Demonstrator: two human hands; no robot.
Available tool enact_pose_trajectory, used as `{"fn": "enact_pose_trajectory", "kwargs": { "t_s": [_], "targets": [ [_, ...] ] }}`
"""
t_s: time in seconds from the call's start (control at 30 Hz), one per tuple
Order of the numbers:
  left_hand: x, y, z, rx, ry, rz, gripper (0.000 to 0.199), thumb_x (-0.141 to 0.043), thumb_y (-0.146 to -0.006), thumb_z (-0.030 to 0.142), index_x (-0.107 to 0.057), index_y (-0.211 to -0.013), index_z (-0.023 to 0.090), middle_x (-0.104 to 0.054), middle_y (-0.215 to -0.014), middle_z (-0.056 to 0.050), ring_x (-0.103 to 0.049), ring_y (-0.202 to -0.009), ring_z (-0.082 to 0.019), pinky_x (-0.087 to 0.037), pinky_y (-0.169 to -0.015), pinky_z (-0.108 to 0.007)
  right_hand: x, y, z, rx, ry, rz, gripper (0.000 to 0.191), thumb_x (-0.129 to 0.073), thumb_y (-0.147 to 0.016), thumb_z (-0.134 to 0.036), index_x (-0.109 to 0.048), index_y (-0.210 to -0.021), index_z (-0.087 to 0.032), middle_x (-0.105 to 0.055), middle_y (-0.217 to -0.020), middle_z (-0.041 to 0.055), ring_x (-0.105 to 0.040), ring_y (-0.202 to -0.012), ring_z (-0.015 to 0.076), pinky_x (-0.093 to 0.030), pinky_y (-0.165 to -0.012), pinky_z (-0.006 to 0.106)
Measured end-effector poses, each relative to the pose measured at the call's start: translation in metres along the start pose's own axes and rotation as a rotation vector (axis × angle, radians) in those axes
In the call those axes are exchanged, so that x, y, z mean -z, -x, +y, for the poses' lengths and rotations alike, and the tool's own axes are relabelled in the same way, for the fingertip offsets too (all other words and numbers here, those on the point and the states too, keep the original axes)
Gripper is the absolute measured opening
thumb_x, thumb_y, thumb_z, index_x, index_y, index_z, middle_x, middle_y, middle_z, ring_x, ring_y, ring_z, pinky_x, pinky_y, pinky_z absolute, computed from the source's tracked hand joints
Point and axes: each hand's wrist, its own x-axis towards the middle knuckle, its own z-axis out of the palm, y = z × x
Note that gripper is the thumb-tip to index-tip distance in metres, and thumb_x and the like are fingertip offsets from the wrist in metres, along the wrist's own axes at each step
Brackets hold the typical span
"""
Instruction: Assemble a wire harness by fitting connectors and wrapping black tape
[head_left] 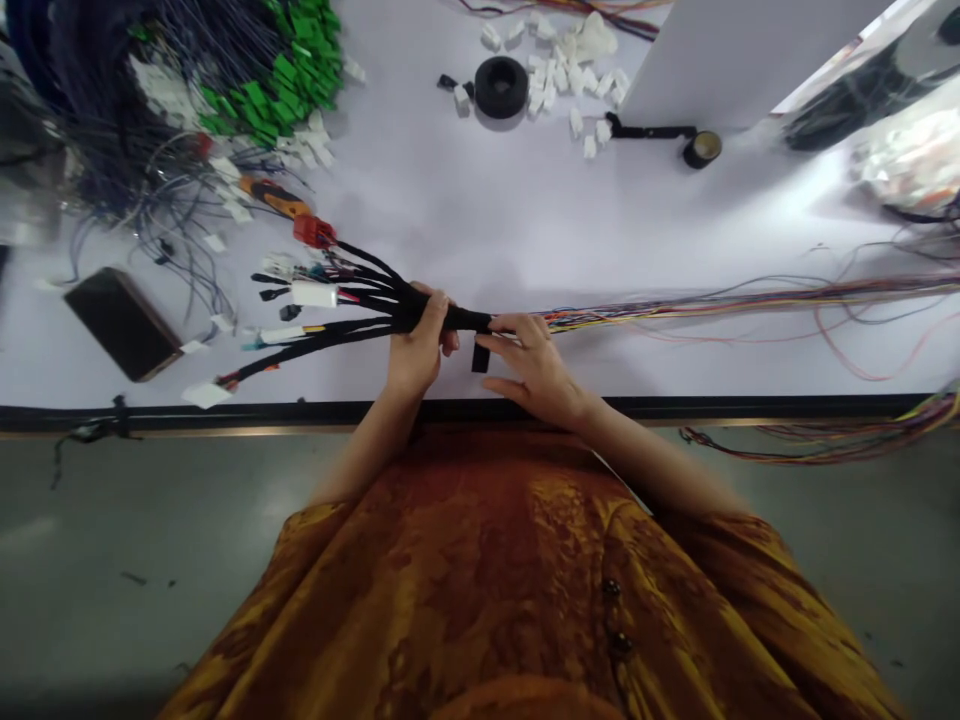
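Note:
A wiring harness (469,319) lies along the front of the table, its trunk wrapped in black tape. My left hand (421,345) is closed around that trunk, just where the taped branches fan out to the left. These branches end in connectors, among them a red connector (313,231) and a white connector (313,293). At the right end of the wrapping, my right hand (534,362) pinches the harness, its lower fingers stretched out. A short flap of black tape (481,356) hangs down between my hands. Bare coloured wires (637,309) run off to the right.
Green connectors (300,75) on dark wires are heaped at the back left, near an orange-handled tool (274,196). A phone (124,322) lies at left. Behind my hands are a black tape roll (501,87), white connectors (559,75) and a smaller tape roll (703,149).

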Motion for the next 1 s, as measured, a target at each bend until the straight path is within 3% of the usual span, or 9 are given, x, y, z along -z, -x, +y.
{"fn": "enact_pose_trajectory", "kwargs": {
  "t_s": [0.13, 0.33, 0.43, 0.53, 0.6, 0.7, 0.83, 0.9, 1.0],
  "targets": [
    [-0.001, 0.006, 0.001, -0.011, -0.009, -0.003, 0.036, -0.074, -0.085, 0.053, -0.056, -0.078, 0.022, -0.056, -0.059, 0.005, -0.045, -0.038, -0.006, -0.028, -0.034, -0.022, -0.003, -0.013, 0.008, -0.185, 0.071, 0.015, 0.027, -0.062, -0.093, -0.031, -0.059, -0.118, -0.021, -0.052, -0.144, 0.0168, -0.053, -0.126, 0.0311, -0.042, -0.107, 0.051],
    [-0.008, 0.005, -0.004, 0.110, 0.087, 0.065, 0.037, -0.077, -0.083, 0.049, -0.054, -0.073, 0.022, -0.050, -0.054, 0.006, -0.041, -0.038, -0.005, -0.028, -0.034, -0.021, -0.017, -0.041, 0.011, -0.445, 0.109, -0.047, 0.076, -0.055, -0.091, -0.020, -0.020, -0.158, -0.016, -0.065, -0.129, 0.0177, -0.067, -0.105, 0.0320, -0.049, -0.099, 0.051],
    [-0.016, 0.005, -0.017, 0.196, 0.181, 0.014, 0.037, -0.085, -0.073, 0.046, -0.058, -0.080, 0.022, -0.058, -0.065, 0.005, -0.053, -0.050, -0.007, -0.040, -0.044, -0.021, -0.019, -0.041, 0.012, -0.454, -0.005, 0.009, 0.084, -0.051, -0.092, -0.019, -0.006, -0.163, -0.022, -0.064, -0.129, 0.0150, -0.069, -0.104, 0.0308, -0.052, -0.096, 0.049],
    [-0.021, 0.002, -0.030, 0.169, 0.165, -0.061, 0.036, -0.087, -0.072, 0.042, -0.062, -0.084, 0.020, -0.064, -0.075, 0.002, -0.063, -0.068, -0.010, -0.052, -0.064, -0.024, -0.001, -0.039, 0.020, -0.364, -0.163, -0.006, 0.093, -0.057, -0.092, -0.027, 0.002, -0.164, -0.026, -0.061, -0.133, 0.0137, -0.065, -0.113, 0.0296, -0.054, -0.095, 0.046],
    [-0.021, -0.001, -0.036, 0.111, 0.100, -0.082, 0.034, -0.086, -0.073, 0.041, -0.064, -0.083, 0.018, -0.066, -0.077, 0.001, -0.065, -0.073, -0.011, -0.054, -0.073, -0.026, 0.021, -0.046, 0.029, -0.269, -0.175, -0.064, 0.100, -0.070, -0.086, -0.037, -0.009, -0.164, -0.025, -0.052, -0.144, 0.0157, -0.057, -0.127, 0.0323, -0.053, -0.099, 0.047],
    [-0.018, -0.008, -0.036, 0.073, -0.019, -0.144, 0.033, -0.089, -0.070, 0.039, -0.067, -0.082, 0.017, -0.067, -0.077, 0.001, -0.063, -0.072, -0.011, -0.052, -0.072, -0.025, 0.050, -0.073, 0.045, -0.148, -0.099, -0.212, 0.096, -0.085, -0.071, -0.040, -0.041, -0.154, -0.021, -0.047, -0.150, 0.0154, -0.045, -0.140, 0.0364, -0.046, -0.108, 0.051],
    [-0.016, -0.014, -0.026, 0.038, -0.125, -0.201, 0.032, -0.090, -0.067, 0.034, -0.068, -0.080, 0.016, -0.067, -0.077, -0.001, -0.063, -0.072, -0.012, -0.051, -0.070, -0.025, 0.062, -0.111, 0.059, -0.147, -0.063, -0.569, 0.056, -0.091, -0.063, -0.036, -0.074, -0.115, -0.021, -0.071, -0.109, 0.0080, -0.064, -0.113, 0.0309, -0.051, -0.098, 0.045],
    [-0.015, -0.014, -0.023, 0.038, -0.156, -0.233, 0.031, -0.090, -0.067, 0.032, -0.067, -0.079, 0.016, -0.066, -0.074, -0.001, -0.061, -0.069, -0.012, -0.050, -0.067, -0.025, 0.063, -0.119, 0.056, -0.137, -0.022, -0.665, 0.037, -0.091, -0.062, -0.036, -0.078, -0.094, -0.020, -0.070, -0.084, 0.0042, -0.067, -0.097, 0.0271, -0.052, -0.087, 0.040],
    [-0.014, -0.014, -0.026, 0.004, -0.195, -0.256, 0.027, -0.087, -0.070, 0.032, -0.067, -0.078, 0.016, -0.067, -0.074, -0.001, -0.062, -0.069, -0.012, -0.050, -0.066, -0.025, 0.071, -0.119, 0.039, -0.113, 0.103, -0.832, 0.019, -0.082, -0.074, -0.036, -0.079, -0.083, -0.020, -0.067, -0.071, 0.0012, -0.067, -0.084, 0.0221, -0.049, -0.076, 0.034]
  ]
}}
